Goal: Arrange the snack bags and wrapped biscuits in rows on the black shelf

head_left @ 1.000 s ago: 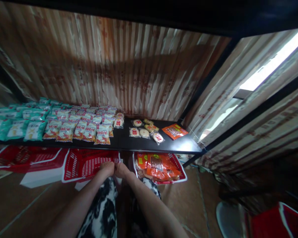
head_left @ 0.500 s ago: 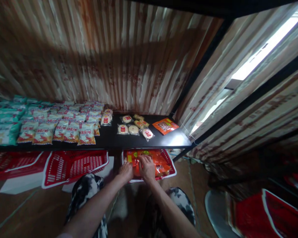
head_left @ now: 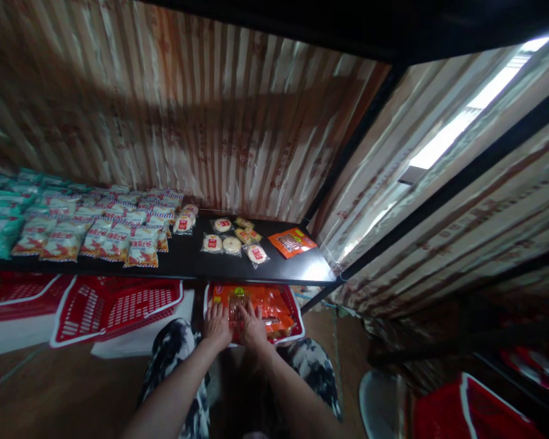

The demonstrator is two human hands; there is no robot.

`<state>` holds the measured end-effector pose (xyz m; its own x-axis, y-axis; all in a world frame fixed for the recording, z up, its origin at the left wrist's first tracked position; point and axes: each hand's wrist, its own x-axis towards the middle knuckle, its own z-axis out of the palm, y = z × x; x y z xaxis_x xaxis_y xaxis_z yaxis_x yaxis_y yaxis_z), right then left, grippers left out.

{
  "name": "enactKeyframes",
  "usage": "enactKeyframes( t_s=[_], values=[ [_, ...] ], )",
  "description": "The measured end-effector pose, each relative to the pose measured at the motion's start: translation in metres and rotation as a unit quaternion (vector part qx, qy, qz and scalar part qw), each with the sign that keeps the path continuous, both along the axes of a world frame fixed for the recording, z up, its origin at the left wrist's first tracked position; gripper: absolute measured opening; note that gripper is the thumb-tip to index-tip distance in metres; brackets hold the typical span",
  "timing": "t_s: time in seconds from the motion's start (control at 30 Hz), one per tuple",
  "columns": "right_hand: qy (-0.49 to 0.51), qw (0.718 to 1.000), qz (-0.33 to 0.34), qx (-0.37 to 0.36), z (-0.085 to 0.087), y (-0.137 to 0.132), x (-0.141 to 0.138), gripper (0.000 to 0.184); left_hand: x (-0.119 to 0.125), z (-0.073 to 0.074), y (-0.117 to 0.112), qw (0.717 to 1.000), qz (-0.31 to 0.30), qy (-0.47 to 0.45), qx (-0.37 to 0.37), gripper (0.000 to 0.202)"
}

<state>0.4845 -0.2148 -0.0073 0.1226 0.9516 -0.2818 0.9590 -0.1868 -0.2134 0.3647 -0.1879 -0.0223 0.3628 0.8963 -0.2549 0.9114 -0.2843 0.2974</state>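
A: Grip state?
B: Left hand (head_left: 218, 329) and right hand (head_left: 252, 330) both rest on orange packets (head_left: 268, 299), fingers extended, neither clenched.
A: Location of packets?
B: Inside a red basket (head_left: 298, 314), lower centre of frame. Above it, a black shelf (head_left: 183, 259) bears another orange pouch (head_left: 293, 242), right of centre.

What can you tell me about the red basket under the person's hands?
The basket is red with a whitish rim and looks like plastic. Its open top faces up, below the front edge of the shelf, which hides its far side. Orange packs fill much of it. The left hand and right hand lie spread over the packs; whether either touches the rim is unclear.
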Motion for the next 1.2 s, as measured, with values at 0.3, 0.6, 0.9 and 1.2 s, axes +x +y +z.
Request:
enactKeyframes(
  t_s=[0.3, 0.6, 0.9, 1.2],
  values=[
    [-0.049, 0.989, -0.138, 0.011, 0.009, 0.010, 0.039, 0.062, 0.010, 0.007, 0.025, 0.982, 0.185, -0.012, 0.039, 0.062],
    [-0.017, 0.995, -0.098, -0.033, -0.003, -0.003, 0.068, 0.063, 0.021, -0.004, 0.011, 0.988, 0.150, 0.047, -0.009, 0.060],
    [-0.021, 0.998, -0.041, -0.043, 0.005, 0.005, 0.084, 0.068, 0.027, -0.002, 0.010, 0.985, 0.168, 0.037, -0.007, 0.052],
    [0.004, 0.997, -0.046, -0.054, -0.002, 0.005, 0.096, 0.067, 0.052, -0.010, 0.010, 0.971, 0.233, 0.057, 0.015, 0.051]
  ],
)
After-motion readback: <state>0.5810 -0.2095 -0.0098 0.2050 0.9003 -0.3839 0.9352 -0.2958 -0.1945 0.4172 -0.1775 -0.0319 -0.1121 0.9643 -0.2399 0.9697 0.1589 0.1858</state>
